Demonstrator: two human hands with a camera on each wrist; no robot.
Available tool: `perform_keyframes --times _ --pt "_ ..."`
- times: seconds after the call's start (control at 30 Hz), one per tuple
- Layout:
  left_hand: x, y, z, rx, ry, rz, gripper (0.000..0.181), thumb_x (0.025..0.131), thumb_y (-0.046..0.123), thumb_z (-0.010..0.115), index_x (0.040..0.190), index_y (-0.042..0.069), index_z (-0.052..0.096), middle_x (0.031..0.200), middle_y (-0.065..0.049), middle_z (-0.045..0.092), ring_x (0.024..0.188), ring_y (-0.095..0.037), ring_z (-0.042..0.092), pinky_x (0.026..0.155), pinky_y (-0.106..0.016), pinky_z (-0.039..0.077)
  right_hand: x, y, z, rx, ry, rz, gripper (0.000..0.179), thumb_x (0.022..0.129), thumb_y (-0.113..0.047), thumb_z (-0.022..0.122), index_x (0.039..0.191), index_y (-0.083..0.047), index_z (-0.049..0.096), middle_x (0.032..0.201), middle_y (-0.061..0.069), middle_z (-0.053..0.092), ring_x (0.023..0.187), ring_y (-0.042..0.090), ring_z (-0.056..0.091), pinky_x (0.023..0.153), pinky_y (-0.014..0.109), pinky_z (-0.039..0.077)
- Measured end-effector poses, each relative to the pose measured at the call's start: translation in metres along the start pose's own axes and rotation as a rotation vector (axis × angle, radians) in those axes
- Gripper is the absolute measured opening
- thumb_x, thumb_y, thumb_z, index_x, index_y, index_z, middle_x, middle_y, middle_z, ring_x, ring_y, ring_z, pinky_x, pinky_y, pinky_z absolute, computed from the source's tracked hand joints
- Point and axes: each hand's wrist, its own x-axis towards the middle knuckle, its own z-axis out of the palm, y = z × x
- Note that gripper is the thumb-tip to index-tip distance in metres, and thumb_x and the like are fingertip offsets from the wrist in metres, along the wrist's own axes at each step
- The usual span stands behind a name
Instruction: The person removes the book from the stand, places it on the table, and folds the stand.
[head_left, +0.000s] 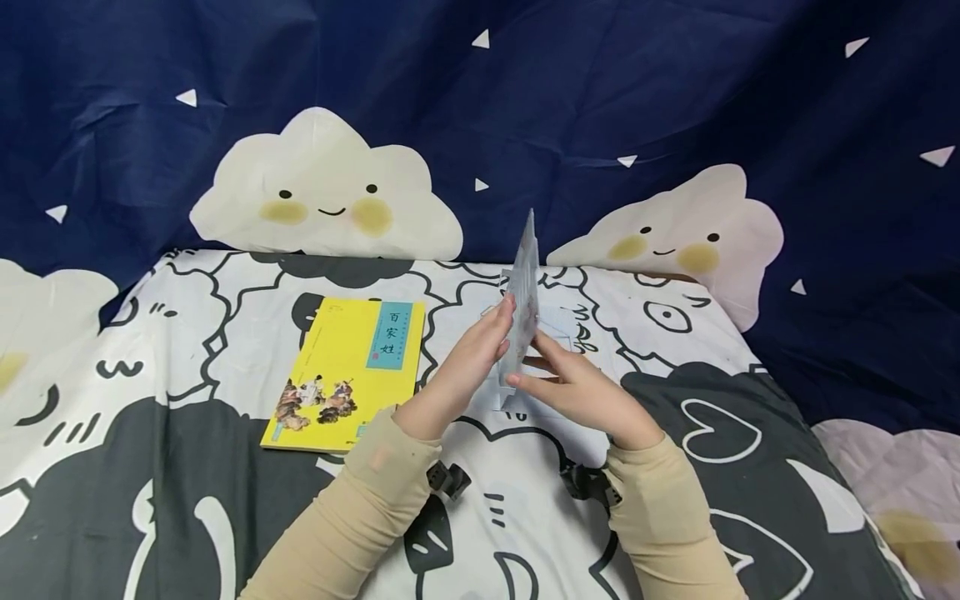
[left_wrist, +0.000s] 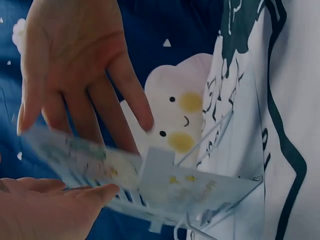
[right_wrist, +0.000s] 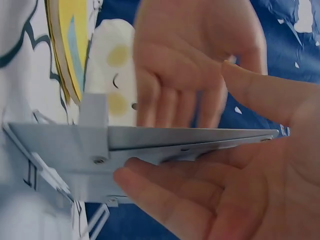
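Note:
A light blue-grey metal book stand (head_left: 525, 292) has its panel raised nearly edge-on in the head view. Wire supports and a flat base show below it, and small printed pictures mark one face in the left wrist view. My left hand (head_left: 471, 354) lies along the panel's left side with its fingers extended. On the other side, my right hand (head_left: 581, 387) has its fingers stretched along the panel, the thumb held apart from them. In the right wrist view, the right hand's fingers (right_wrist: 175, 197) lie under the panel (right_wrist: 165, 137), and the thumb stands above it.
A yellow book (head_left: 348, 371) with a blue title label lies to the left of the stand. Beneath everything is a cartoon-patterned sheet (head_left: 525, 475). A dark blue cloth (head_left: 585, 83) with cloud faces hangs behind. Each wrist carries a small black camera.

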Motion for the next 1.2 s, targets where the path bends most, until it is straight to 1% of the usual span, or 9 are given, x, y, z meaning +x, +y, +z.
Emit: perform_keyframes --times 0.13,0.3,0.47,0.57,0.7,0.8,0.9,1.0,1.2 --pt "-0.004 0.005 0.001 0.038 0.020 0.002 0.061 0.107 0.048 0.030 0.158 0.015 0.025 0.164 -0.002 0.027 0.149 -0.018 0.029 0.121 -0.037 0.031 0.003 -0.002 0.008 -0.036 -0.053 0.006 0.086 0.099 -0.032 0.062 0.160 -0.010 0.006 0.166 0.013 0.014 0.144 0.037 0.037 0.110 0.049 0.043" --pt "-0.008 0.009 -0.001 0.066 0.060 -0.024 0.063 0.105 0.052 0.035 0.159 0.020 0.024 0.165 0.004 0.023 0.150 -0.016 0.028 0.121 -0.039 0.031 0.004 -0.003 0.015 -0.096 -0.112 0.003 0.094 0.099 -0.035 0.061 0.159 -0.011 -0.007 0.166 0.013 0.001 0.152 0.033 0.017 0.121 0.056 0.023" --pt "-0.008 0.010 -0.004 0.058 0.089 -0.038 0.068 0.103 0.056 0.036 0.159 0.019 0.022 0.165 0.003 0.021 0.151 -0.017 0.026 0.121 -0.040 0.030 0.005 -0.003 0.016 -0.123 -0.139 -0.005 0.093 0.098 -0.038 0.061 0.159 -0.011 -0.003 0.166 0.013 0.003 0.153 0.030 0.010 0.123 0.054 0.016" --pt "-0.007 0.010 -0.006 0.042 0.107 -0.025 0.068 0.104 0.055 0.035 0.159 0.017 0.022 0.165 0.002 0.022 0.150 -0.018 0.027 0.121 -0.040 0.030 0.004 0.001 0.010 -0.133 -0.147 0.028 0.088 0.098 -0.043 0.060 0.160 -0.011 0.006 0.166 0.014 0.010 0.151 0.036 0.019 0.121 0.055 0.022" --pt "-0.005 0.010 -0.009 0.020 0.127 -0.004 0.065 0.105 0.052 0.034 0.158 0.015 0.024 0.165 0.002 0.022 0.150 -0.019 0.028 0.121 -0.040 0.030 0.005 0.015 -0.003 -0.130 -0.088 0.076 0.079 0.100 -0.042 0.057 0.159 -0.008 0.017 0.165 0.016 0.017 0.146 0.042 0.029 0.120 0.055 0.026" --pt "-0.005 0.010 -0.009 0.004 0.137 -0.004 0.064 0.106 0.050 0.035 0.158 0.014 0.025 0.165 0.001 0.023 0.150 -0.018 0.027 0.120 -0.040 0.031 0.007 0.030 -0.011 -0.166 -0.016 0.136 0.076 0.102 -0.042 0.052 0.159 -0.006 0.016 0.164 0.018 0.020 0.148 0.042 0.026 0.121 0.055 0.022" --pt "-0.004 0.010 -0.009 -0.006 0.138 -0.008 0.064 0.106 0.049 0.035 0.158 0.013 0.025 0.165 0.001 0.023 0.150 -0.016 0.026 0.120 -0.040 0.032 0.010 0.045 -0.016 -0.222 0.016 0.206 0.075 0.104 -0.040 0.048 0.159 -0.003 0.013 0.163 0.023 0.018 0.149 0.043 0.021 0.122 0.057 0.019" --pt "-0.004 0.009 -0.009 -0.006 0.133 -0.004 0.064 0.106 0.049 0.035 0.158 0.012 0.025 0.165 0.002 0.023 0.151 -0.014 0.024 0.120 -0.041 0.031 0.014 0.058 -0.017 -0.250 -0.011 0.257 0.075 0.105 -0.036 0.046 0.158 0.001 0.008 0.163 0.026 0.011 0.150 0.044 0.013 0.122 0.058 0.013" --pt "-0.004 0.009 -0.007 -0.009 0.122 0.013 0.064 0.107 0.047 0.032 0.158 0.009 0.024 0.166 -0.001 0.020 0.153 -0.016 0.019 0.121 -0.046 0.029 0.018 0.074 -0.015 -0.249 -0.103 0.272 0.077 0.105 -0.031 0.046 0.155 0.009 0.004 0.163 0.029 0.000 0.151 0.046 0.000 0.123 0.059 0.004"
